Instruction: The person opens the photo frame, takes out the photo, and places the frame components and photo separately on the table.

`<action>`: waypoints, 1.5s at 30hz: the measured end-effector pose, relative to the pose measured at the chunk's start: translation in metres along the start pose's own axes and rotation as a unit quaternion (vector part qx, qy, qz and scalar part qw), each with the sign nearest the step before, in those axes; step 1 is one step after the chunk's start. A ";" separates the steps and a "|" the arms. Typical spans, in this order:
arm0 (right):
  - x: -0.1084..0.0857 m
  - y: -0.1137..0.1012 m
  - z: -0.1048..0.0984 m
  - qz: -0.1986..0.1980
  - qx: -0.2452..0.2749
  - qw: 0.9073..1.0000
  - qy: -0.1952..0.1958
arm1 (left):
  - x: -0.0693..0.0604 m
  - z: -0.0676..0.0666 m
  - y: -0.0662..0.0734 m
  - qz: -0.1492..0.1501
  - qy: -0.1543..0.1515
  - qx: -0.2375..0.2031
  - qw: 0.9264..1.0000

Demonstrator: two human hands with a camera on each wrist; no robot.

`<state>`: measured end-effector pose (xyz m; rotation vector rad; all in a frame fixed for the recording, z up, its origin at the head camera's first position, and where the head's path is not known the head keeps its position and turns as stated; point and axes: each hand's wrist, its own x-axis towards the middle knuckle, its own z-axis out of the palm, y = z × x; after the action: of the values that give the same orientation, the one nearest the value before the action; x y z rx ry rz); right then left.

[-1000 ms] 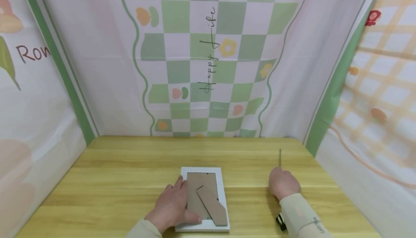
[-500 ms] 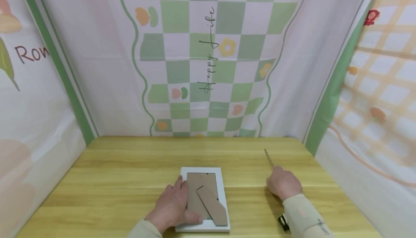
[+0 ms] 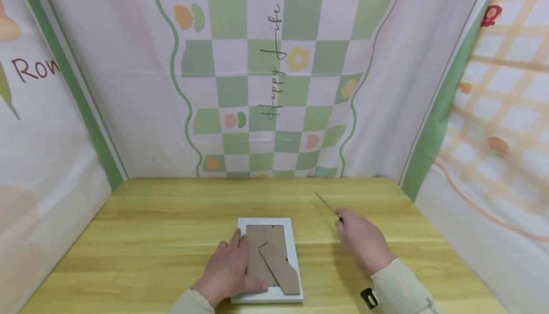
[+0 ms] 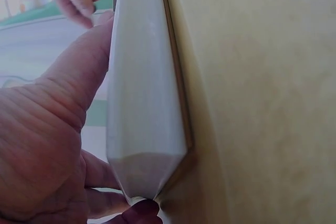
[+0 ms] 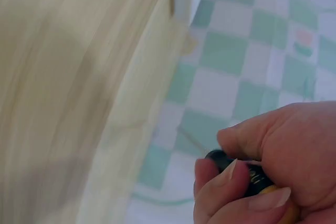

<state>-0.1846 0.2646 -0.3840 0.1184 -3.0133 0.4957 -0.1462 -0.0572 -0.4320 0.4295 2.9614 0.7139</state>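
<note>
A white picture frame [image 3: 290, 245] lies face down on the wooden table, its brown backing board and easel leg [image 3: 282, 271] showing. My left hand [image 3: 225, 268] holds it by the left side: the thumb lies over the near end of the back, and the fingers sit along the edge. In the left wrist view the fingertips bend round the white frame [image 4: 142, 77] at its corner. To the right, above the table, my right hand [image 3: 364, 240] grips a screwdriver, its thin shaft [image 3: 328, 204] pointing away and left. Its dark and yellow handle [image 5: 256, 178] is partly covered by the fingers.
The wooden table [image 3: 163, 218] meets a checked fabric backdrop [image 3: 263, 90] at its far edge. Printed fabric panels rise at the left and right. A black clip-like piece [image 3: 369, 298] is at the right sleeve.
My right hand has moved left towards the frame, and the screwdriver shaft has swung from pointing straight away to pointing left. The left hand and frame have stayed in place.
</note>
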 end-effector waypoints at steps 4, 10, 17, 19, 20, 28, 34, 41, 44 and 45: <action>-0.013 -0.025 -0.002 -0.047 -0.008 0.999 0.013 | 0.001 0.001 0.000 0.006 0.001 0.008 1.000; -0.034 -0.049 -0.003 -0.082 -0.027 0.996 0.028 | 0.002 0.000 0.001 0.011 0.006 0.019 1.000; -0.057 -0.059 -0.004 -0.107 -0.068 0.991 0.043 | 0.001 0.000 0.001 0.008 0.003 0.026 1.000; -0.061 -0.060 -0.005 -0.111 -0.079 0.990 0.047 | 0.001 0.000 0.001 0.011 0.003 0.029 1.000; -0.063 -0.061 -0.005 -0.112 -0.083 0.989 0.047 | 0.001 0.000 0.001 0.011 0.002 0.029 1.000; -0.071 -0.065 0.002 -0.125 -0.123 0.982 0.069 | 0.000 -0.001 0.002 0.011 -0.003 0.026 1.000; -0.074 -0.065 0.010 -0.162 -0.155 0.965 0.133 | -0.001 -0.002 0.003 0.012 -0.009 0.023 1.000; -0.078 -0.067 0.022 -0.192 -0.215 0.942 0.171 | -0.002 -0.001 0.001 0.019 -0.002 0.031 0.999; -0.082 -0.071 0.025 -0.181 -0.219 0.947 0.153 | -0.003 0.000 0.002 0.023 -0.001 0.036 0.999; -0.084 -0.072 0.026 -0.177 -0.218 0.949 0.145 | -0.003 0.000 0.002 0.024 -0.001 0.038 0.999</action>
<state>-0.0965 0.1936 -0.3943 0.4921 -2.6464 -0.1752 -0.1430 -0.0567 -0.4313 0.5084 2.9925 0.6069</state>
